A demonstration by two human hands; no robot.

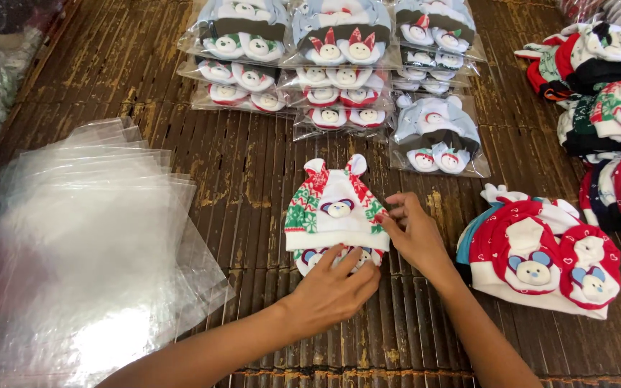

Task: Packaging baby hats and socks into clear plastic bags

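A small white baby cap with red-and-green patterned side panels, two little ears and a bear face on the front (336, 205) lies flat on the dark slatted bamboo floor mat (253, 179), with a pair of matching bear-face mittens (321, 257) tucked under its lower edge. The left hand (332, 291) rests just below the cap, fingers spread and pressing flat on the mittens and the cap's hem; it grips nothing. The right hand (415, 233) touches the cap's right edge, fingers loosely bent with the tips on the fabric, not closed around it.

Left of the cap, well apart, lies a loose fanned stack of clear plastic bags (88, 251). Above the cap, rows of already bagged cap-and-mitten sets (332, 65) overlap each other, and one more bagged grey-and-white set (436, 136) sits just up and to the right of the cap. Right of the cap, near the right hand, is a pile of red caps with heart print and blue-eared bear faces (540, 255). Farther right, at the frame's edge, a heap of mixed unbagged caps in red, green, white and dark colours (609, 93) is piled.
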